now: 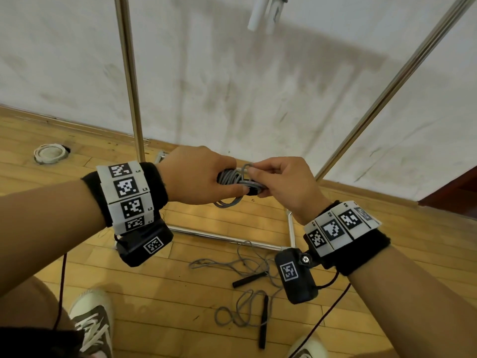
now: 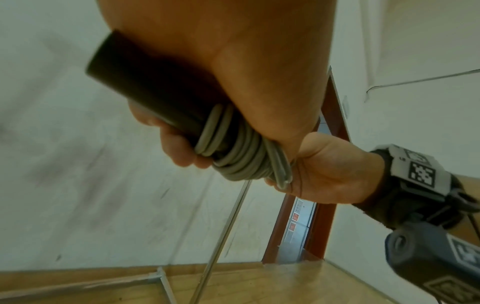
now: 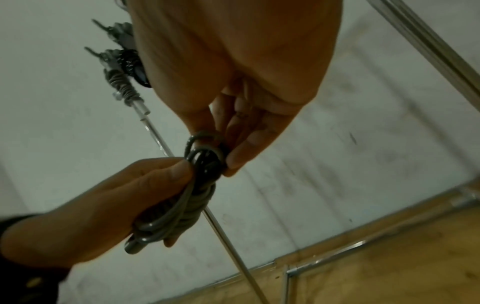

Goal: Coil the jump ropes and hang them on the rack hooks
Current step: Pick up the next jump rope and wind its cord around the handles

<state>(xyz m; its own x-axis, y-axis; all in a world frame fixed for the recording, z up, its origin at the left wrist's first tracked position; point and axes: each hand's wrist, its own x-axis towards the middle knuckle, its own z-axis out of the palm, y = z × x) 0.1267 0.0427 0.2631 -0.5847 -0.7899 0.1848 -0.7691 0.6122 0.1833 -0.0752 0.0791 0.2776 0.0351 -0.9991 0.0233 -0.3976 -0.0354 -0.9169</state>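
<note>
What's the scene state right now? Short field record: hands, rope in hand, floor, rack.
left hand: grips the coiled rope by its black handle
right hand: pinches a loop at the end of the coil
coiled rope: grey cord wound round the handle, held between both hands, not yet hung
loose rope: uncoiled on the wooden floor, black handles beside it
rack: metal poles in front of the wall; one wound rope already hangs near its top
white ring: on the floor, far left
</note>
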